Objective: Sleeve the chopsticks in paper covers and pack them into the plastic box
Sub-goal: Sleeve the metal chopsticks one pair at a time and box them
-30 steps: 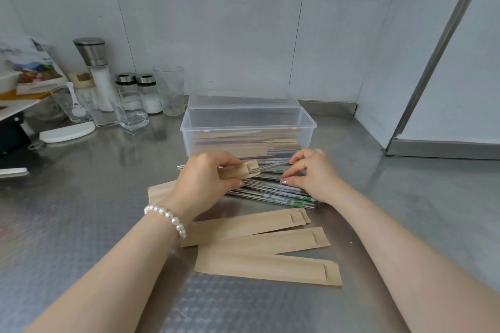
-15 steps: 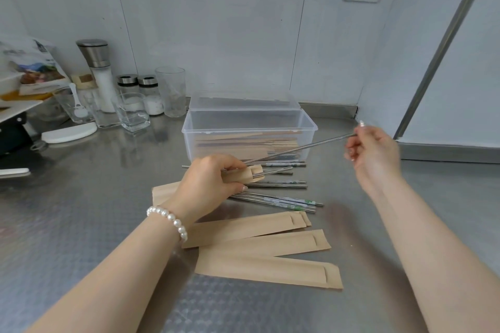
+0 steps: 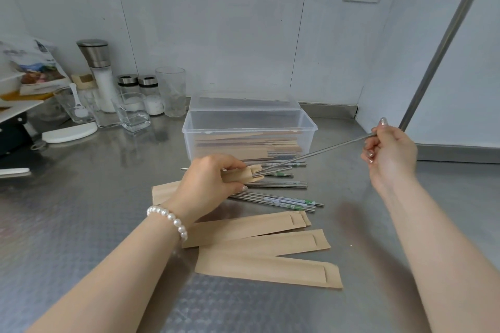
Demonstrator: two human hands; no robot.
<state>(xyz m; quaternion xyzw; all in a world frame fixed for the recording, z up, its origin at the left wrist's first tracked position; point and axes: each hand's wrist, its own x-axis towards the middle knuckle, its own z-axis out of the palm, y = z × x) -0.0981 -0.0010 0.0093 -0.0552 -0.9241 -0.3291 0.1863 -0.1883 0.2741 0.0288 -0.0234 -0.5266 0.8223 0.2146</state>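
Note:
My left hand (image 3: 208,181) grips a brown paper cover (image 3: 244,173) flat on the steel counter, its open end pointing right. My right hand (image 3: 389,154) pinches the far end of a metal chopstick (image 3: 319,152) held in the air; the chopstick's tip sits at the cover's mouth, where another chopstick pokes out. Several loose metal chopsticks (image 3: 278,199) lie just behind and right of my left hand. A clear plastic box (image 3: 249,127) stands open behind them, with sleeved chopsticks inside. Three empty covers (image 3: 265,249) lie in front.
Glasses (image 3: 131,111), shakers and a tall grinder (image 3: 98,73) stand at the back left beside a white lid (image 3: 69,134). A wall corner and a steel post (image 3: 443,43) close the right side. The box's lid (image 3: 243,103) hangs open behind it.
My right hand picked a chopstick from the pile, lifted it up and right, and its tip now reaches the cover's mouth. My left hand has stayed on the cover.

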